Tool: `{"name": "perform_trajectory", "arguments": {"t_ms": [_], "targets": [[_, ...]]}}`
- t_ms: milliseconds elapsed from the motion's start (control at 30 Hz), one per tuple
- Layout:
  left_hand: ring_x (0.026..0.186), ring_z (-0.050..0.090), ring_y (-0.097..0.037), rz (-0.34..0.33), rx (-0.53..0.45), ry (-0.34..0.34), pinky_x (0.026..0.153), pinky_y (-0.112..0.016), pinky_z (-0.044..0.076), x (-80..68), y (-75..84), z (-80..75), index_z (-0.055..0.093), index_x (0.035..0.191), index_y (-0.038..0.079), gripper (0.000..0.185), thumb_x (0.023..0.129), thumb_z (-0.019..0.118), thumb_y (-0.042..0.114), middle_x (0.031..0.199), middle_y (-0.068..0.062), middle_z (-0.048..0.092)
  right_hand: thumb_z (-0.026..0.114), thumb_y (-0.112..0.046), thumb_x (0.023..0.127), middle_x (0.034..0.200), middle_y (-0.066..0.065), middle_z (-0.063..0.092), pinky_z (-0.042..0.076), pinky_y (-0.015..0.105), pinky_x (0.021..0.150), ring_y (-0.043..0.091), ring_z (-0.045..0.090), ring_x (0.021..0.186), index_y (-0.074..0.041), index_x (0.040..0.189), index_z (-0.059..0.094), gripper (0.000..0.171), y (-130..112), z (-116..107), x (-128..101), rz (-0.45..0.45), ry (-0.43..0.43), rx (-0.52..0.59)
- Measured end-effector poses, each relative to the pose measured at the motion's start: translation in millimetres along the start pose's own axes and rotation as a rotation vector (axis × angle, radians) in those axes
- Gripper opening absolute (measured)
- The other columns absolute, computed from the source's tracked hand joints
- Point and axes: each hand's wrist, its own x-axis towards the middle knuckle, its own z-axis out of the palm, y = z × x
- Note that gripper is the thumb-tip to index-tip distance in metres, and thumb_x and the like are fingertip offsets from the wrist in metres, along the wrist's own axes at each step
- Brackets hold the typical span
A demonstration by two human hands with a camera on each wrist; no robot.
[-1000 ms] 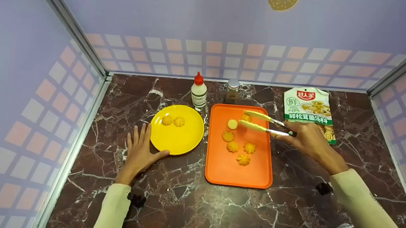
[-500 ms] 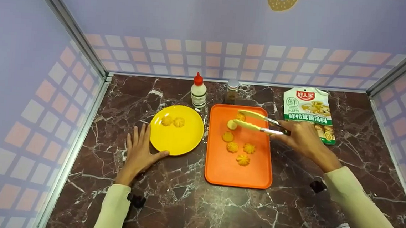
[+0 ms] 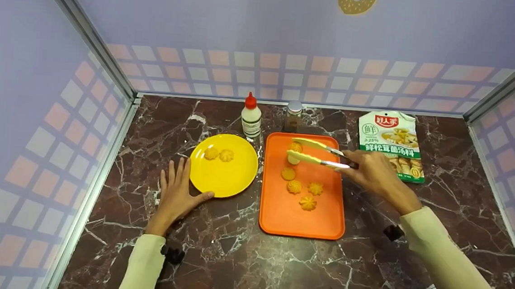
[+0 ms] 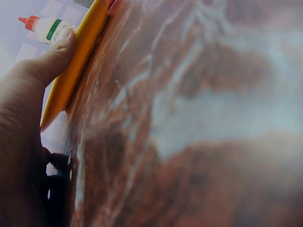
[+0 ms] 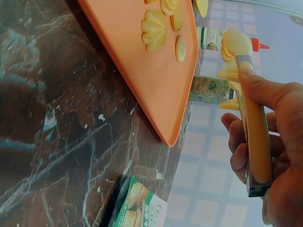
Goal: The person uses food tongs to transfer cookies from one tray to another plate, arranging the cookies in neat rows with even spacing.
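My right hand (image 3: 373, 173) grips yellow tongs (image 3: 313, 152) over the far end of the orange tray (image 3: 320, 221); the tong tips sit on either side of cookies (image 3: 294, 152) there. Several more cookies (image 3: 300, 188) lie mid-tray. In the right wrist view the fingers curl round the tongs (image 5: 251, 127) above the tray (image 5: 142, 71). My left hand (image 3: 176, 194) lies flat on the marble, thumb touching the rim of the yellow plate (image 3: 228, 178), which carries two cookies (image 3: 218, 154). The left wrist view shows that thumb (image 4: 49, 59) against the plate edge (image 4: 78, 56).
A white squeeze bottle with a red cap (image 3: 251, 116) and a small jar (image 3: 293, 115) stand behind the plate and tray. A green-and-white food packet (image 3: 391, 142) lies at the back right. Walls enclose the dark marble counter (image 3: 249, 262) on three sides.
My right hand has carried the tongs leftward and a little farther back over the tray, onto the cookies at its far end. The left hand and plate have not moved.
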Motion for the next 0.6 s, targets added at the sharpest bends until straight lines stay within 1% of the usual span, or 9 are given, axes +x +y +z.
{"name": "perform_trajectory", "arguments": {"t_ms": [167, 333, 600], "targets": [[0.169, -0.014, -0.044, -0.003, 0.003, 0.003, 0.131, -0.063, -0.017, 0.7, 0.1, 0.2, 0.004, 0.178, 0.006, 0.134, 0.089, 0.079, 0.072, 0.184, -0.020, -0.002, 0.093, -0.022, 0.091, 0.070, 0.003, 0.066, 0.042, 0.030, 0.049, 0.011, 0.049, 0.054, -0.003, 0.095, 0.076, 0.026, -4, 3, 6, 0.011, -0.021, 0.017], [0.169, -0.014, -0.044, -0.006, -0.001, 0.003, 0.131, -0.063, -0.017, 0.7, 0.7, 0.0, 0.004, 0.178, 0.007, 0.134, 0.089, 0.080, 0.073, 0.185, -0.020, -0.002, 0.093, -0.023, 0.091, 0.072, 0.005, 0.069, 0.045, 0.031, 0.049, 0.012, 0.053, 0.054, 0.001, 0.100, 0.079, 0.028, -8, 8, 12, 0.018, -0.029, 0.043], [0.169, -0.013, -0.045, 0.001, -0.001, 0.006, 0.131, -0.064, -0.016, 0.1, 0.1, -0.1, 0.004, 0.178, 0.006, 0.134, 0.089, 0.080, 0.072, 0.184, -0.021, -0.001, 0.092, -0.026, 0.092, 0.075, 0.007, 0.071, 0.047, 0.030, 0.049, 0.014, 0.056, 0.056, -0.001, 0.105, 0.080, 0.031, -13, 13, 20, 0.008, -0.052, 0.058]]}}
